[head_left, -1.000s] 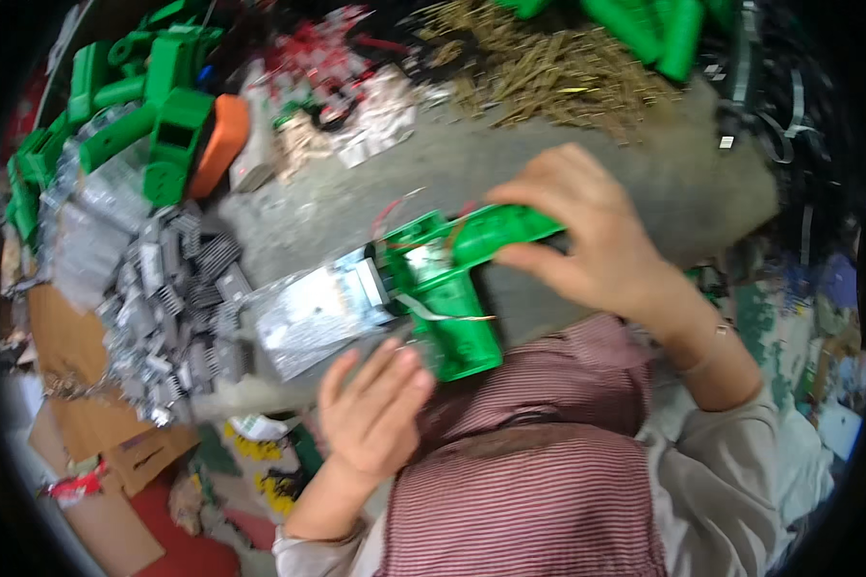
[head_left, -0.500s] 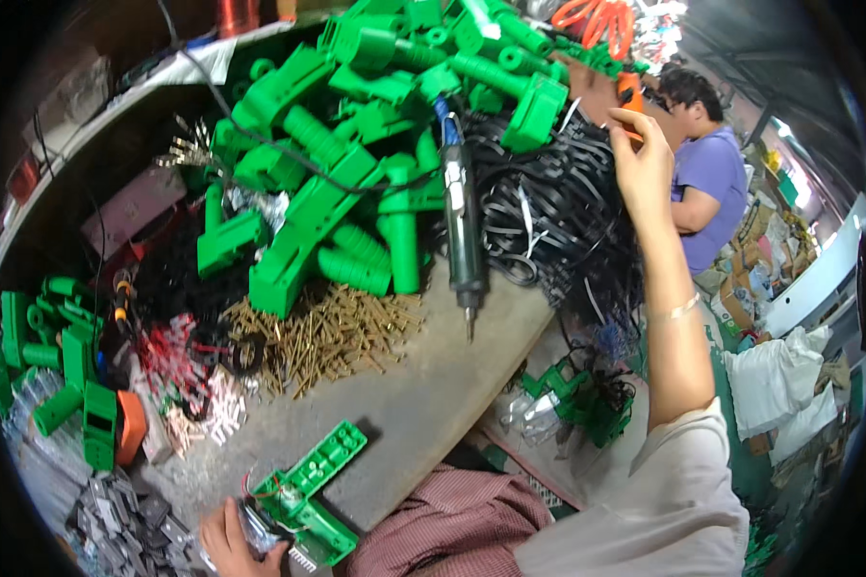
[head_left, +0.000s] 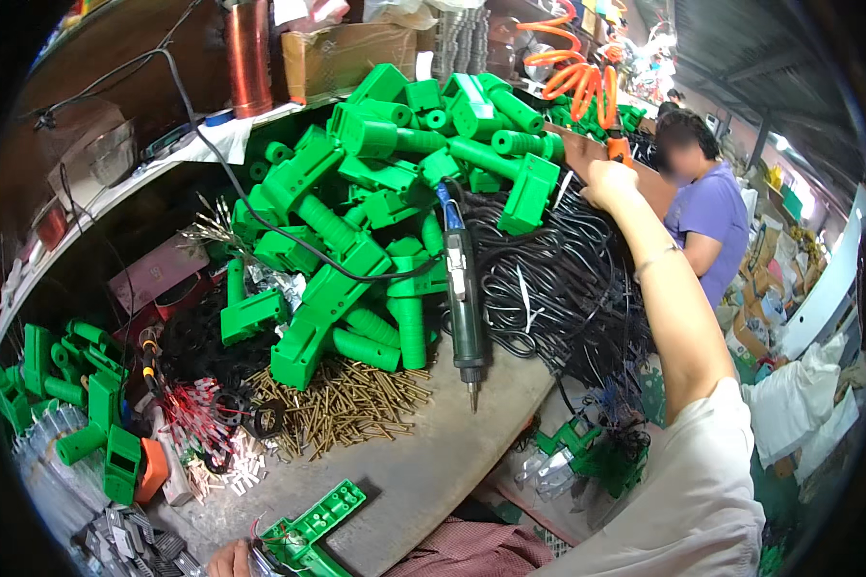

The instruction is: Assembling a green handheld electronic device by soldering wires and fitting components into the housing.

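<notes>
The right hand has left the green housing and now reaches to the frame's upper right, while the left hand keeps the housing at the bottom edge.

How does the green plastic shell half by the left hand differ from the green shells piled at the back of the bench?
The open green plastic shell half lies flat near the bench's front edge, its ribbed inside facing up, with the left hand beside it. The piled green plastic housings are closed, tube-nosed bodies heaped at all angles. The shell half lies alone; the housings are stacked many deep. Both are the same bright green moulded plastic.
</notes>
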Demonstrator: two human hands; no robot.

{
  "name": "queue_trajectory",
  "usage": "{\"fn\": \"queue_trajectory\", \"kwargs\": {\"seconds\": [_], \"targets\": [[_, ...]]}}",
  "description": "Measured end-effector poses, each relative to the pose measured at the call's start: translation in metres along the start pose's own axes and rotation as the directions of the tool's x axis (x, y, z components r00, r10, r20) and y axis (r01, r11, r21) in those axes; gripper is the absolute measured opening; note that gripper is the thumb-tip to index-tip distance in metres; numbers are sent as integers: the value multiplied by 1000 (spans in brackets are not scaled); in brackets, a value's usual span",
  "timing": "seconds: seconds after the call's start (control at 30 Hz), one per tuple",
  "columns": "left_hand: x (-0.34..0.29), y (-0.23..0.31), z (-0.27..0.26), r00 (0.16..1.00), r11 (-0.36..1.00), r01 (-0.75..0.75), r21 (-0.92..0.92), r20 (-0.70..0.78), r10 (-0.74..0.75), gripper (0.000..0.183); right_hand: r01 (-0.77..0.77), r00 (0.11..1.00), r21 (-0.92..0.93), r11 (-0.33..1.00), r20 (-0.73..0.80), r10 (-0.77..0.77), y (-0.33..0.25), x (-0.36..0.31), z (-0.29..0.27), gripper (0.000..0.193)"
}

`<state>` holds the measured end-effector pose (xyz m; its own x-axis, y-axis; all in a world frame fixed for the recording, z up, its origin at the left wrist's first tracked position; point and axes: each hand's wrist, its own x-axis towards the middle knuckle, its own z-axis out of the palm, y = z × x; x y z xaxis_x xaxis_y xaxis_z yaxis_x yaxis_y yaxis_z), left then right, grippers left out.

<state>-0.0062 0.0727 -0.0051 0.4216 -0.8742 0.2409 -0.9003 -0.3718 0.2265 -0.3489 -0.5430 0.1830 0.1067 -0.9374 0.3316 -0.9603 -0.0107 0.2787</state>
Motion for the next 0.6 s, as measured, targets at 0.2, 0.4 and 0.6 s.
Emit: {"fn": "queue_trajectory", "kwargs": {"seconds": [0.2,0.4,0.6], "targets": [[1,1,-4,1000,1000,-19,-23,18,19,78,-119,937,256,959,-292,194,4,-28,-15,43],[2,4,-12,1000,993,-5,-122,22,7,78,63,760,546,835,-568,315,66,-59,-8,41],[-1,33,-26,956,968,-116,-223,-288,48,51,424,905,898,115,-426,-13,-26,-229,-65,21]]}}
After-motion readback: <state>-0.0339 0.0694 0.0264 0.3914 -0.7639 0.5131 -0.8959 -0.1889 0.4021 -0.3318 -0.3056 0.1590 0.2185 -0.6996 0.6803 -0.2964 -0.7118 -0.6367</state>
